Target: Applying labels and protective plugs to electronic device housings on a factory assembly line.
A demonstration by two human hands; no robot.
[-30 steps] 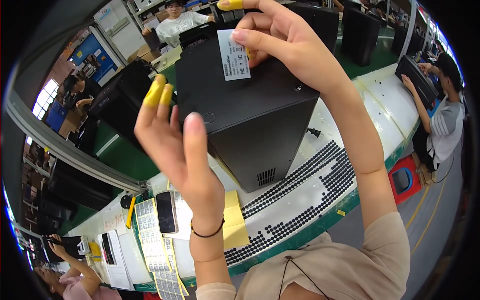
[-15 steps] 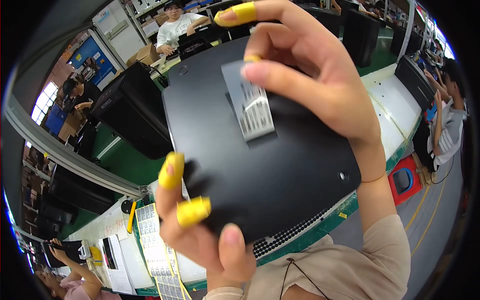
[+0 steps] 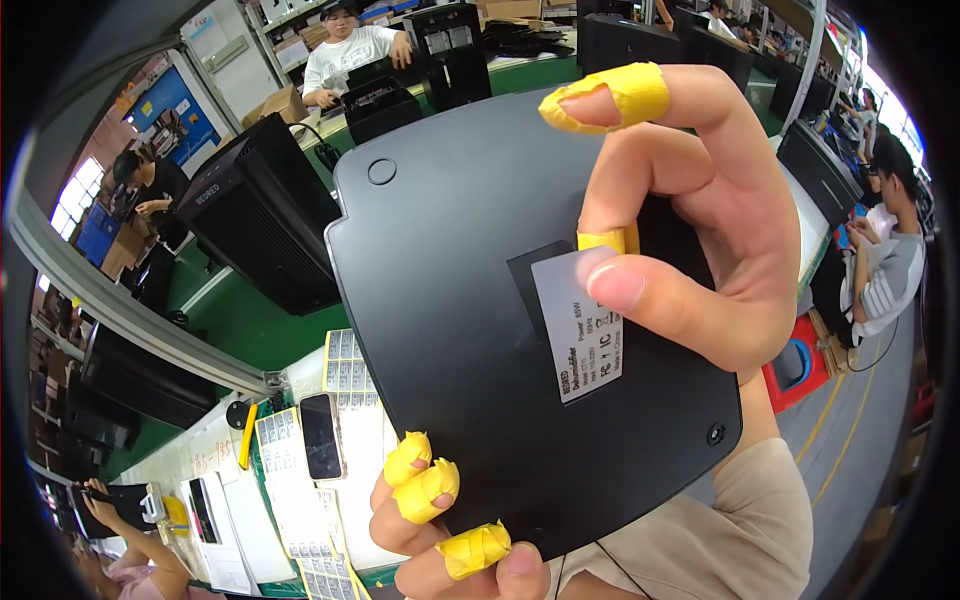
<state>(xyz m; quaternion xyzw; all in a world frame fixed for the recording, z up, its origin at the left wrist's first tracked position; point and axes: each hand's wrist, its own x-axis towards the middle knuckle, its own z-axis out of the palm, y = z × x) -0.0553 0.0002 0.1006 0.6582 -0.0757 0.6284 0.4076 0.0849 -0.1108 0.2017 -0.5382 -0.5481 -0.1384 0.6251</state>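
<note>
A black appliance (image 3: 450,330) with a broad flat face and rounded corners is held up in front of me. My left hand (image 3: 455,565) grips its lower left edge, with yellow tape wrapped round several fingers. My right hand (image 3: 760,260) reaches over from the right and pinches the upper right corner of a silver printed label (image 3: 575,350) between thumb and a taped finger; its taped index finger is raised. The label overlaps a shallow rectangular recess (image 3: 522,275) in the face, sitting askew to its right. Whether the label touches the surface I cannot tell.
On the white bench lie label sheets (image 3: 345,362), a phone (image 3: 321,437), a second phone (image 3: 204,512) on papers and a yellow stick-like tool (image 3: 248,437). Another black machine (image 3: 260,225) stands beyond, near a metal rail (image 3: 150,310). A co-worker (image 3: 345,60) sits opposite. A red stool (image 3: 778,395) is at right.
The label and my right hand have shifted right and down across the face. My left hand has moved lower. The appliance is turned slightly, and a phone now shows on the label sheets.
</note>
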